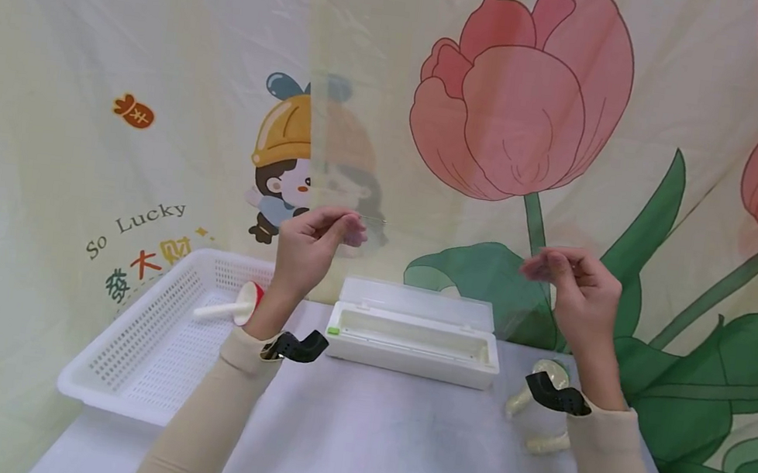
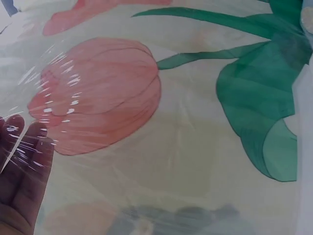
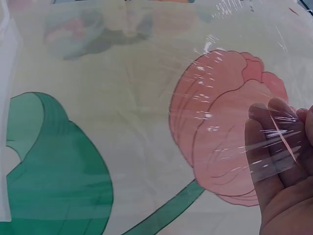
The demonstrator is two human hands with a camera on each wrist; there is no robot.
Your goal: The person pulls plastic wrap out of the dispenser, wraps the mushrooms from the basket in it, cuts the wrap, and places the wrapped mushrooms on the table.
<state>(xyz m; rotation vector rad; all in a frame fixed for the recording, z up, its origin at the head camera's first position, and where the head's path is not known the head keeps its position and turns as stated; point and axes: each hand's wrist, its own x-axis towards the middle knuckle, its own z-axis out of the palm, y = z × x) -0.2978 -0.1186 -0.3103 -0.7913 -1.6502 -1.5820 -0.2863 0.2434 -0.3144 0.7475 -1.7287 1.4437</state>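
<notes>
Between my two raised hands stretches a sheet of clear cling film [image 2: 73, 93], nearly invisible in the head view and shown by glints in both wrist views. My left hand [image 1: 310, 248] pinches its left edge between thumb and fingers. On the other side my right hand [image 1: 582, 299] pinches the right edge. Below the hands, a long white cling film dispenser box [image 1: 406, 364] stands on the table with its translucent lid [image 1: 417, 302] raised. A green slider [image 1: 334, 331] sits at the box's left end.
At the left, a white perforated basket [image 1: 116, 386] holds a white-handled thing with a red rim [image 1: 248, 303]. Pale handled things [image 1: 549, 373], apparently film-wrapped, lie by my right wrist, partly hidden. A printed tulip curtain [image 1: 520, 104] hangs behind the table [image 1: 382, 455].
</notes>
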